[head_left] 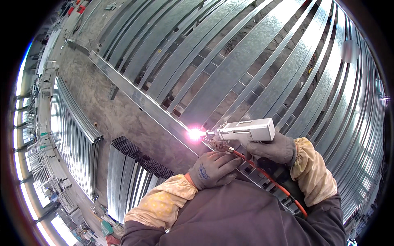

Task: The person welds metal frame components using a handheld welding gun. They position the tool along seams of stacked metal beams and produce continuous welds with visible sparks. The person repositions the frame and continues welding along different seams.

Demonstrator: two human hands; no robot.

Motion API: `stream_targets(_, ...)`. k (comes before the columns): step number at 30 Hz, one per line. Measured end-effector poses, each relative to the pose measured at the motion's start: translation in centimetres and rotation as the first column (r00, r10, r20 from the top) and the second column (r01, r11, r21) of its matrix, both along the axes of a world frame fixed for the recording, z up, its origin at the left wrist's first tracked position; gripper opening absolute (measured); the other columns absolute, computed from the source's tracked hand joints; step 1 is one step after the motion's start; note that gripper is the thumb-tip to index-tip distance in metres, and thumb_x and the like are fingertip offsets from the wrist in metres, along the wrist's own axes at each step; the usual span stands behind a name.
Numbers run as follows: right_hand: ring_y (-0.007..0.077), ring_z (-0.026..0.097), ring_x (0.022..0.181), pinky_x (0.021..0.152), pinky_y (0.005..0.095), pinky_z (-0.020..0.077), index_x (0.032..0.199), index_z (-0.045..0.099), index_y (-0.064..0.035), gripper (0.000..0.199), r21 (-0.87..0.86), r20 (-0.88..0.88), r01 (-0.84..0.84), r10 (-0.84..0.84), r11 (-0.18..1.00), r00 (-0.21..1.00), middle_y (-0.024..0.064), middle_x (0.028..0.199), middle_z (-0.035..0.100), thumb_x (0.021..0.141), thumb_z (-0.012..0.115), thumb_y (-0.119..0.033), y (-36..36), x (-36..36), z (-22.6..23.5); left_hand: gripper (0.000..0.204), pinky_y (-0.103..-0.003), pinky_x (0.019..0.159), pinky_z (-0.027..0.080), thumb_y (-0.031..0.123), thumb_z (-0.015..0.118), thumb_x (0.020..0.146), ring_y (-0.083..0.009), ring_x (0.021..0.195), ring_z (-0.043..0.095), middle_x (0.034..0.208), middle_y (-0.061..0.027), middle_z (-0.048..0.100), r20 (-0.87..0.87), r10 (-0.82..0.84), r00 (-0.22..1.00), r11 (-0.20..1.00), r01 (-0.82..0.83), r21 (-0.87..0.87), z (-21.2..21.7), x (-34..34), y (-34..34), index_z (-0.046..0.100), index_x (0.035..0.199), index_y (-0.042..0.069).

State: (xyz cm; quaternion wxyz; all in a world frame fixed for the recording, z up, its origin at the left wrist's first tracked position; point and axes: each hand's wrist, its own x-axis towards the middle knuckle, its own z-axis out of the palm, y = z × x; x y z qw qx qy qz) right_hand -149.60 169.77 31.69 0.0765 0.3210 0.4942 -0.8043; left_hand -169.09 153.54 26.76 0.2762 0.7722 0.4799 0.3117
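Observation:
My right hand [271, 149], in a grey glove, is wrapped round the grip of a white handheld welding gun [246, 130]. Its nozzle points left, and a bright pink-white glare [195, 133] at the tip hides the spot on the metal. Beneath the gun curves a red-orange hose [273, 180]. Gloved as well, my left hand [213, 169] is at the near edge of a long galvanized steel beam [141, 98], just below the nozzle. Its fingers are bent and close together; what they grip underneath is hidden.
Several parallel galvanized slats [230, 78] reach away from the beam, with gaps between them. Stacked metal profiles [74, 135] lie on the floor at left. Nearer are bundled channels [121, 180] and dark tube ends [141, 158]. Dusty floor [119, 117] shows beside the beam.

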Motion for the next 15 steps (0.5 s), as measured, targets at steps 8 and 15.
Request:
stream_targets(8, 0.0129, 0.063, 0.083, 0.074, 0.0292, 0.0510, 0.123, 0.058, -0.0010, 0.034, 0.085, -0.060, 0.096, -0.091, 0.992, 0.994, 0.0068, 0.093, 0.070, 0.097, 0.060, -0.023, -0.9, 2.4, 0.8, 0.041, -0.037, 0.076, 0.058, 0.011, 0.071, 0.071, -0.0309, 0.093, 0.070, 0.106, -0.0156, 0.069, -0.014, 0.206, 0.978, 0.978, -0.206, -0.009, 1.4, 0.1, -5.3, 0.063, 0.109, 0.001)
stream_targets(15, 0.0155, 0.065, 0.066, 0.058, 0.0269, 0.0545, 0.115, 0.060, 0.0019, 0.032, 0.112, 0.186, 0.467, -0.480, 0.877, 0.857, 0.0109, 0.092, 0.069, 0.096, 0.060, -0.024, -3.5, 8.4, 7.8, 0.039, -0.036, 0.072, 0.056, 0.008, 0.070, 0.076, -0.0302, 0.081, 0.069, 0.097, -0.0136, 0.070, 0.113, 0.491, 0.864, 0.868, -0.475, -0.146, 0.0, 0.1, -8.7, 0.065, 0.114, 0.002)
